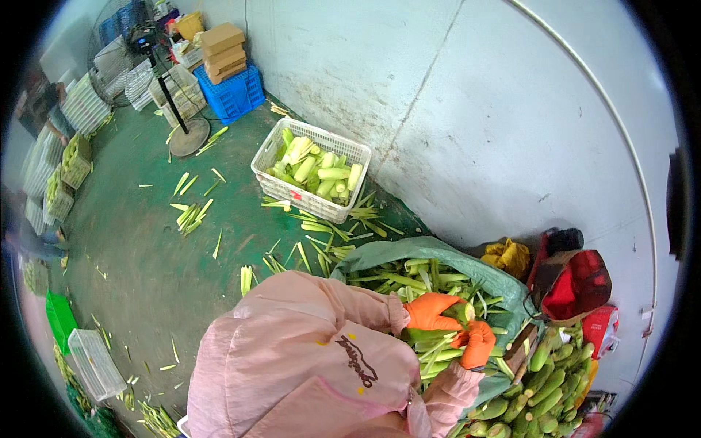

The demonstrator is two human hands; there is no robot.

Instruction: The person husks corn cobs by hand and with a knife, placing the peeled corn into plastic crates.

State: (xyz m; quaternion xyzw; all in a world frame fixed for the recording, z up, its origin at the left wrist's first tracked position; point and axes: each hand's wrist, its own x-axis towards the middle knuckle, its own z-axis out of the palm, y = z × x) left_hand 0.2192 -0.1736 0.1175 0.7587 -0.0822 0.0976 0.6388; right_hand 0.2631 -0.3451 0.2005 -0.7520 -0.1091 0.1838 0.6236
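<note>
Both my hands wear orange gloves and work over a large green sack filled with stripped husk leaves. My left hand is closed around a green ear of corn, near one end. Close by, my right hand has its fingers curled together against the ear's lower side, by the husk; what exactly lies between them is partly hidden. The sack's rim stands folded open around the leaves. To the right of my right hand lies a heap of unpeeled corn ears.
A white crate of peeled pale-green ears stands by the wall. A red-lined bag and a yellow bag lie beyond the sack. Loose leaves litter the green floor. Farther off are a stand fan and a blue crate.
</note>
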